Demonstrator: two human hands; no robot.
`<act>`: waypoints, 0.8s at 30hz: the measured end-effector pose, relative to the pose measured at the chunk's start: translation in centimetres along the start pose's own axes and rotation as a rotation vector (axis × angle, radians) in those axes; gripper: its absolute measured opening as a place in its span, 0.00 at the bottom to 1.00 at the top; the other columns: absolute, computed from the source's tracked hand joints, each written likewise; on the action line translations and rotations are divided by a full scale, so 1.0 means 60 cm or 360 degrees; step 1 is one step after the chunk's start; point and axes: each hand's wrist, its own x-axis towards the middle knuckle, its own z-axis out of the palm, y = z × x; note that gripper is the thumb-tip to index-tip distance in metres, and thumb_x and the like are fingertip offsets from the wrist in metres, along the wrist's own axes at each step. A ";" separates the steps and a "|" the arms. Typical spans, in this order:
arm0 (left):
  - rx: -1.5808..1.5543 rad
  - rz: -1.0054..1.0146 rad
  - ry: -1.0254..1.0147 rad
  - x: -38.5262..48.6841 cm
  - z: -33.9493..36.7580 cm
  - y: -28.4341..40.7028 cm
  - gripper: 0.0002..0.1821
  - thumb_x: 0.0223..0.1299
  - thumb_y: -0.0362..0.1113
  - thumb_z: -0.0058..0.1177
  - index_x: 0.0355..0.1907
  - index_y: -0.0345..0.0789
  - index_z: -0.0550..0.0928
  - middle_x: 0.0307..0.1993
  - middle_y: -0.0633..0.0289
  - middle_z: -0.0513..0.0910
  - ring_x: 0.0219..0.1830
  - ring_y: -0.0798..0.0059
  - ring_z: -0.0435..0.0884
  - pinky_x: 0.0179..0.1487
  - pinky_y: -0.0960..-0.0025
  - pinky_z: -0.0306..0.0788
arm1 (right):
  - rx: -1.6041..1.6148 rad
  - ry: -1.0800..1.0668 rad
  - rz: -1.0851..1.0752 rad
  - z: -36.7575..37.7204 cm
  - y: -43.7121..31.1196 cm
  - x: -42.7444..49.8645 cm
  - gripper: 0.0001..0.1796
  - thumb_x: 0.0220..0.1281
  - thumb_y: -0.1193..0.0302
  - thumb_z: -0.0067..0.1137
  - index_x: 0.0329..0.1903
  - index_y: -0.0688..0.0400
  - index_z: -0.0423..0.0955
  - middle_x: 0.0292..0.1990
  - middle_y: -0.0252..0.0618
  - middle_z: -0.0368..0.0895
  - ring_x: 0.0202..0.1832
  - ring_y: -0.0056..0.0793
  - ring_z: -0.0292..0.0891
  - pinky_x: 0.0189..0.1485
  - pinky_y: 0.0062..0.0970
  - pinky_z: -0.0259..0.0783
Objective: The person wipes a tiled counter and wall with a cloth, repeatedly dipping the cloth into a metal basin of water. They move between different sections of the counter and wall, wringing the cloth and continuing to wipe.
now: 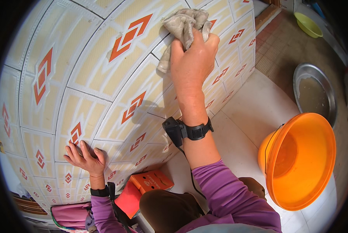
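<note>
A crumpled, light grey-beige cloth [187, 24] is gripped in my right hand [193, 61] and pressed on the upper part of the tiled wall [104, 72]. The tiles are cream and white with orange-red diamond patterns and dark joints. Lower on the same wall, my left hand [86, 158] rests with its fingers spread and nothing in it. Some pale marks show on the tiles left of the cloth. Both wrists wear black straps with small devices.
An orange bucket [305, 163] stands at the right on the pale tiled floor. Beyond it are a metal basin [331, 96] holding cloudy liquid and a yellow-green basin [307, 24]. An orange cardboard box [155, 180] sits at the wall's foot, near a pink cloth item [72, 215].
</note>
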 end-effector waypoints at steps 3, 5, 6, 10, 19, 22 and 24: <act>0.0007 0.0001 -0.0012 0.004 -0.003 0.000 0.30 0.63 0.43 0.47 0.68 0.38 0.70 0.72 0.41 0.62 0.76 0.41 0.55 0.77 0.37 0.37 | 0.0157 -0.0304 0.0088 -0.032 -0.054 -0.069 0.21 0.51 0.71 0.65 0.49 0.63 0.80 0.46 0.48 0.69 0.48 0.50 0.71 0.48 0.41 0.73; 0.0011 -0.0001 -0.0030 0.006 -0.004 0.000 0.30 0.62 0.43 0.47 0.68 0.37 0.70 0.72 0.41 0.62 0.76 0.41 0.55 0.77 0.37 0.37 | 0.0182 -0.0437 0.0112 -0.046 -0.078 -0.108 0.21 0.50 0.72 0.65 0.50 0.63 0.80 0.45 0.48 0.68 0.48 0.49 0.71 0.48 0.40 0.73; 0.0006 0.0004 -0.0037 0.006 -0.005 0.000 0.31 0.62 0.43 0.47 0.68 0.37 0.70 0.72 0.41 0.62 0.76 0.40 0.55 0.77 0.37 0.37 | 0.0196 -0.0570 0.0153 -0.047 -0.079 -0.116 0.21 0.49 0.73 0.65 0.50 0.62 0.80 0.45 0.48 0.68 0.48 0.49 0.71 0.49 0.40 0.72; 0.0007 0.0003 -0.0021 0.004 -0.003 -0.003 0.30 0.63 0.44 0.47 0.68 0.37 0.70 0.71 0.40 0.62 0.76 0.39 0.54 0.77 0.37 0.37 | 0.0255 -0.0231 0.0028 -0.023 -0.037 -0.080 0.21 0.50 0.73 0.66 0.50 0.61 0.80 0.46 0.48 0.70 0.49 0.49 0.72 0.49 0.39 0.72; -0.0015 -0.0008 -0.0031 -0.004 0.000 -0.004 0.32 0.63 0.45 0.46 0.70 0.38 0.68 0.72 0.39 0.60 0.76 0.40 0.53 0.77 0.37 0.36 | 0.0403 0.0065 0.0157 0.010 0.029 -0.002 0.17 0.56 0.69 0.64 0.49 0.61 0.80 0.46 0.48 0.71 0.47 0.43 0.74 0.50 0.38 0.72; -0.0013 -0.0013 -0.0046 0.001 -0.002 -0.002 0.32 0.62 0.45 0.47 0.69 0.38 0.68 0.72 0.39 0.60 0.76 0.39 0.53 0.77 0.37 0.36 | 0.0351 -0.0144 0.0162 0.001 0.003 -0.048 0.24 0.53 0.70 0.64 0.53 0.66 0.76 0.51 0.54 0.67 0.49 0.51 0.71 0.50 0.43 0.72; -0.0004 0.0011 -0.0033 0.005 -0.005 -0.001 0.32 0.62 0.43 0.47 0.69 0.36 0.68 0.72 0.40 0.61 0.76 0.40 0.54 0.76 0.37 0.37 | 0.0380 -0.0173 0.0103 -0.003 -0.003 -0.062 0.25 0.53 0.70 0.64 0.54 0.66 0.75 0.51 0.54 0.67 0.49 0.52 0.71 0.51 0.43 0.71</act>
